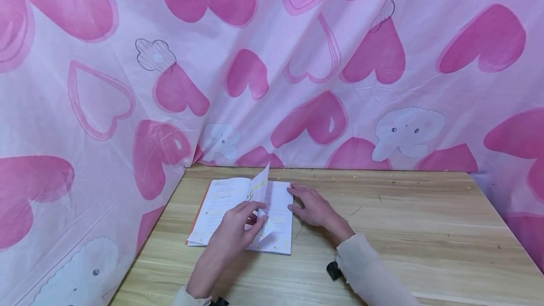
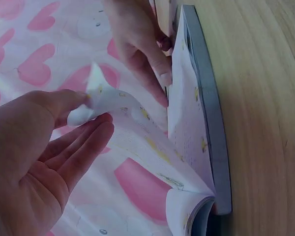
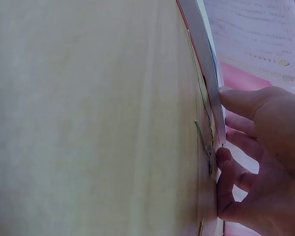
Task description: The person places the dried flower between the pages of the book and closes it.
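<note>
The largest thing is a pink fabric curtain (image 1: 429, 79), which is printed with dark pink hearts and white fluffy animals, and it hangs behind and at the sides. In front of it there is a light brown counter with wood grain (image 1: 403, 230). On the counter's left part, near the curtain, lies an open paper book with white printed pages (image 1: 278, 202). The book is rather thick: in the left wrist view its page block shows a grey, shaded side, and the paper at the middle bends softly. Its pages carry pale lines of small print, too small for reading

Next come the two bare hands. The left hand (image 1: 233, 228) is over the middle of the book and pinches a thin white printed leaf (image 1: 260, 187) between thumb and fingers. This leaf stands up from the book, curved, with its upper corner pointed. The right hand (image 1: 312, 207) is at the right edge of the book; its fingers are relaxed and slightly bent, and its thumb touches the edge of the pages

Smaller is the narrow orange cover edge (image 1: 197, 214), which shows along the book's left side. The smallest are the yellow printed decorations (image 1: 276, 248), scattered on the pages, mostly near the lower border
</note>
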Motion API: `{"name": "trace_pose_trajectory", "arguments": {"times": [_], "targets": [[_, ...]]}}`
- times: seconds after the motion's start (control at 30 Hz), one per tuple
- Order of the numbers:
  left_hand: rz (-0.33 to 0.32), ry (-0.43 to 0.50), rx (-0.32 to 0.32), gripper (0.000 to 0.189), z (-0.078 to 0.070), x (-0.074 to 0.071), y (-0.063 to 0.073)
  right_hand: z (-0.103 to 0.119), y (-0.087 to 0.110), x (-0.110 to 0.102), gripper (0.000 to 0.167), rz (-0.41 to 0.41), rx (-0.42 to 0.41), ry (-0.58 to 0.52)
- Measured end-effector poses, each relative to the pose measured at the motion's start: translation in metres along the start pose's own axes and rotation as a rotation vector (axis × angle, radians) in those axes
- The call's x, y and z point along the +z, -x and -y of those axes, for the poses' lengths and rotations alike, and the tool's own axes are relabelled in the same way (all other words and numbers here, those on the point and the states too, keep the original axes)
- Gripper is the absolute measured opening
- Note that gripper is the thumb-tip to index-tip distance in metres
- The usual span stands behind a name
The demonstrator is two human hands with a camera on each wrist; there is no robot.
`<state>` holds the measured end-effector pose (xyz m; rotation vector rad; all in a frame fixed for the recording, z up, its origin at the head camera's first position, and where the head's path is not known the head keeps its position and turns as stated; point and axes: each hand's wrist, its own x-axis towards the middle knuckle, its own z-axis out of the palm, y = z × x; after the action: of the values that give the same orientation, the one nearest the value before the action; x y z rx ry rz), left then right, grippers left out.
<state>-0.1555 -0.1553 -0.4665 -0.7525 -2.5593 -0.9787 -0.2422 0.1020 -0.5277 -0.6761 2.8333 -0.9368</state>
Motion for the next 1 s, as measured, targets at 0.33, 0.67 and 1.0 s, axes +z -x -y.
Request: {"name": "trace_pose_trajectory", "arguments": {"times": [0.33, 0.67, 1.0], "targets": [[-0.122, -0.034, -0.111, 0.032, 0.005, -0.013, 0.005, 0.000, 0.001, 0.002, 0.059, 0.013, 0.035, -0.004], [-0.265, -0.192, -0.076, 0.038, 0.018, -0.034, 0.013, 0.000, 0.002, 0.003, 0.061, 0.032, 0.068, -0.012], [-0.344, -0.277, -0.181, 0.034, 0.040, -0.046, 0.022, 0.001, 0.002, 0.001, 0.060, 0.024, 0.052, -0.026]]}}
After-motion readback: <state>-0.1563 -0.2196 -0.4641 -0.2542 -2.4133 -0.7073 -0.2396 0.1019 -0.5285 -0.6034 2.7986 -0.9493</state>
